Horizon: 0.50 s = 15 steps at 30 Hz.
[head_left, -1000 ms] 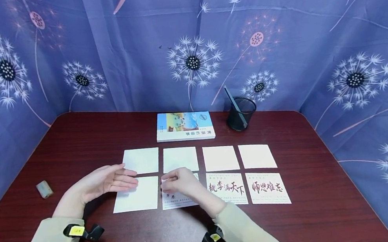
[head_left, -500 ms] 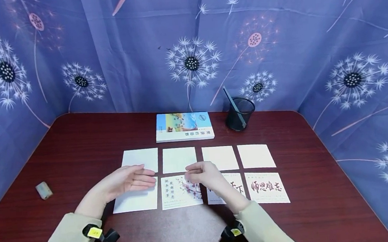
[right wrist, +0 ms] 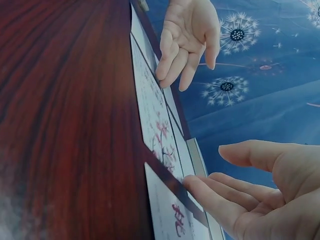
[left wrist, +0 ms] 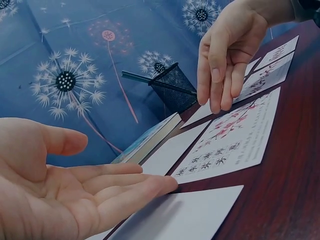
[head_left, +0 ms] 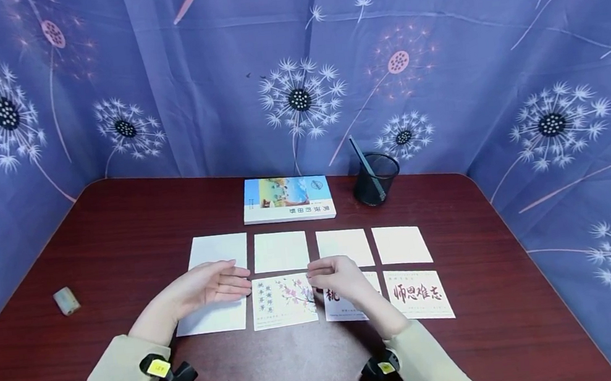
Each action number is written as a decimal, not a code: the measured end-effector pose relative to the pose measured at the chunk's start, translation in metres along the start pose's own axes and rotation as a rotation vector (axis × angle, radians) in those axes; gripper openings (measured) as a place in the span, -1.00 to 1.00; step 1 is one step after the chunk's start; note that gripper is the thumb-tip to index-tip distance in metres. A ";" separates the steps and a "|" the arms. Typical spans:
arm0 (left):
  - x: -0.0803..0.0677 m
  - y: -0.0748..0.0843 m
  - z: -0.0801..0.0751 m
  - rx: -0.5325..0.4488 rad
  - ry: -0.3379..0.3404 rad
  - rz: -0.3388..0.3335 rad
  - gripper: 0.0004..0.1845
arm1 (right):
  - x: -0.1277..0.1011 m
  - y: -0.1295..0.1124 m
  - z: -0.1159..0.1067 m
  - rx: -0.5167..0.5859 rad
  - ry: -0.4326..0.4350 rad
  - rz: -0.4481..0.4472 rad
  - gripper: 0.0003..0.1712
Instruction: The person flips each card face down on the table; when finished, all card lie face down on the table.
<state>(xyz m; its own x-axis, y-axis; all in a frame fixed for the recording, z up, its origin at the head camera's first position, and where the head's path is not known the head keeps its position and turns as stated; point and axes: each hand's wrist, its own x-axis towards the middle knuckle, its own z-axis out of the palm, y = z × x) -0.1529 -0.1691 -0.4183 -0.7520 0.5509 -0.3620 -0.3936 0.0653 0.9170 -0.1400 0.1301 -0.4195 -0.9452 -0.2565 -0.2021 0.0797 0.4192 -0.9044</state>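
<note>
My left hand hovers over a blank white card at the front left, fingers extended, fingertips right at the left edge of a printed card. That printed card carries pink blossoms and dark Chinese characters and lies flat on the table. Across from it, my right hand has its fingertips at the card's right edge, fingers loosely extended and holding nothing. Beneath the right hand is a card with red characters, partly covered. In the left wrist view the blossom card lies between both hands.
Blank cards form a back row, including one at its right end. Another red-lettered card is at the front right. Behind stand a book and a black mesh pen holder. A small eraser-like block lies at the left.
My right hand has moved right, off the blossom card's left part to its right edge, uncovering the print. My left hand has shifted right to the card's left edge.
</note>
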 end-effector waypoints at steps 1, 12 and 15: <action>0.000 0.001 0.001 0.000 0.005 -0.001 -0.40 | 0.000 0.001 0.000 -0.001 0.003 0.004 -0.62; 0.001 -0.003 0.002 -0.027 0.015 0.003 -0.41 | 0.001 0.005 0.000 0.010 -0.016 0.008 -0.59; 0.002 -0.004 0.003 -0.047 0.012 0.006 -0.40 | 0.001 0.005 -0.001 0.005 -0.023 0.005 -0.58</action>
<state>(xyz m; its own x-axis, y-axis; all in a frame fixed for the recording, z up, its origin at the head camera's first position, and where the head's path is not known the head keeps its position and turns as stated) -0.1514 -0.1657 -0.4219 -0.7605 0.5413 -0.3587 -0.4131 0.0230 0.9104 -0.1408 0.1326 -0.4244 -0.9374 -0.2742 -0.2147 0.0855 0.4164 -0.9051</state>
